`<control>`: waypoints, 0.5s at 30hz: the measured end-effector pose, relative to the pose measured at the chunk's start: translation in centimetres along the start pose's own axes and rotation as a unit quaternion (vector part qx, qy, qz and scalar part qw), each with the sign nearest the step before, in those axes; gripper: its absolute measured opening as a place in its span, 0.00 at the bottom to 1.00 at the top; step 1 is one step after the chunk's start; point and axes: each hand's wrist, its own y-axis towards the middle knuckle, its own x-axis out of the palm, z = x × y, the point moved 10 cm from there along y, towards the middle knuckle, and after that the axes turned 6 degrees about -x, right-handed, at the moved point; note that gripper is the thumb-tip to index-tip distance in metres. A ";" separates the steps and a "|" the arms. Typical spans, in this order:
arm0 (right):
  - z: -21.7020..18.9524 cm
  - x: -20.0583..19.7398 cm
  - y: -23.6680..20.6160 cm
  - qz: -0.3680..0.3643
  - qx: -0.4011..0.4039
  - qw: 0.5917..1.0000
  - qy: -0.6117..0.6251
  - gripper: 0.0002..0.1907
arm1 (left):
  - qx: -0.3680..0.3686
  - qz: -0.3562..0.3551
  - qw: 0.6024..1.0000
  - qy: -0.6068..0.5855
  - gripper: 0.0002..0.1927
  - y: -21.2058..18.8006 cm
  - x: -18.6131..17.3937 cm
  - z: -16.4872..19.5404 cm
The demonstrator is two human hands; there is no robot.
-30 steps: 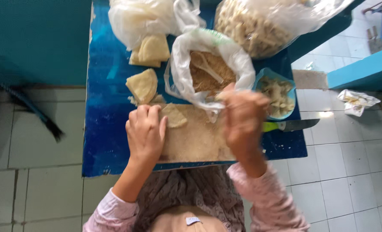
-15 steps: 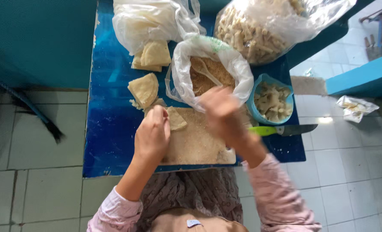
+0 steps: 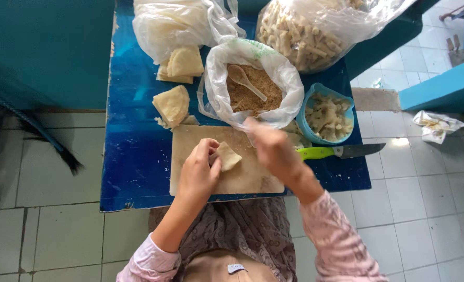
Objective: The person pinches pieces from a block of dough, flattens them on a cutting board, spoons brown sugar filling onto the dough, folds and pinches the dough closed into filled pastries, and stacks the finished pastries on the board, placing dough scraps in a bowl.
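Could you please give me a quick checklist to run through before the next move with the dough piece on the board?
1. Pale folded dough piece held by the left hand on the worn wooden board: ok.
2. Right hand grip: cannot tell, blurred.
3. White plastic spoon lying in the open bag of brown crumbs: ok.
4. Green-handled knife lying flat off the board: ok.
5. Blue plastic bowl holding pale chunks: ok.

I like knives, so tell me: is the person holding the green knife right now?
No, the green-handled knife lies on the blue table beside the right hand, while the left hand touches a folded wrapper.
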 end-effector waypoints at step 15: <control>10.3 -3.2 1.0 0.160 0.265 0.951 -0.014 0.02 | 0.011 0.014 0.999 0.045 0.15 -2.1 -1.6 1.1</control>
